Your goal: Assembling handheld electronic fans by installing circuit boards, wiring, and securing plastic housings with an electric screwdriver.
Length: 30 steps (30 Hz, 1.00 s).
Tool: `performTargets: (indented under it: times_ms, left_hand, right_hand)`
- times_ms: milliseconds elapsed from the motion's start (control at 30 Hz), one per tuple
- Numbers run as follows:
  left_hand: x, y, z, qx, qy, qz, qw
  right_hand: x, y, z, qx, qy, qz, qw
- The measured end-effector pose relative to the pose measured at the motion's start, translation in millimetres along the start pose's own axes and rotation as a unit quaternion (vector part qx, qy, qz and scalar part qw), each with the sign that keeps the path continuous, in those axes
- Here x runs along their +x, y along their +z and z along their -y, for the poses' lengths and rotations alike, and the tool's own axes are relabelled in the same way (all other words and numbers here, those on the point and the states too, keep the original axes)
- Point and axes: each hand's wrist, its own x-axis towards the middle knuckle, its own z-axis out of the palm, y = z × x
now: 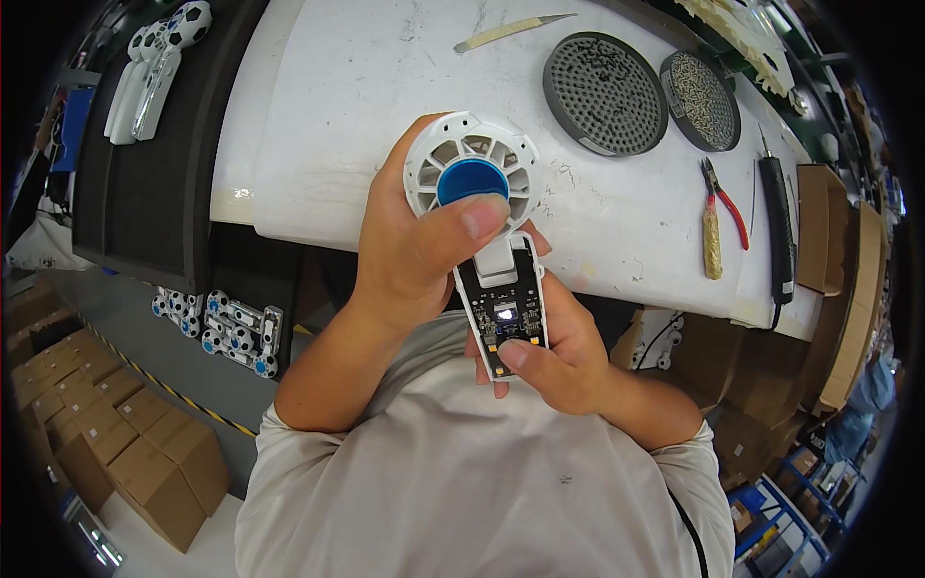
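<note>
A white handheld fan point(526, 183) is held up in front of my chest, over the table's near edge. Its round, spoked head has a blue disc point(470, 179) at the centre. My left hand point(409, 231) is closed around that head, thumb pressing the disc's lower edge. Below it the handle lies open, showing a black circuit board point(518, 289) with a small lit spot. My right hand point(564, 356) grips the handle's lower end, its thumb on the board and its fingers behind. The back of the fan is hidden.
Tweezers point(511, 33), a dark round tray point(605, 94) and a smaller tray of screws point(701, 100) lie toward the back. Pliers point(713, 222) and a black electric screwdriver point(777, 226) lie right. White fans point(154, 77) rest on a black tray point(145, 207) at left; cartons point(159, 472) stand below.
</note>
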Motion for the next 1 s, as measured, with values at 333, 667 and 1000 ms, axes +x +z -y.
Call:
performTargets:
  times_ms: [333,667,1000]
  left_hand:
    - [0.0,0.1,2.5,0.001,-0.001,-0.002,1.0]
    - [-0.5,0.7,1.6,0.008,-0.005,-0.009,1.0]
    - [-0.7,-1.0,2.0,0.019,-0.003,-0.001,1.0]
  right_hand:
    - [-0.5,-0.7,-0.7,-0.005,0.004,0.004,1.0]
    - [-0.2,-2.5,-3.6,0.016,-0.015,0.023,0.999]
    - [-1.5,-2.1,-2.0,-0.001,-0.016,0.043,0.999]
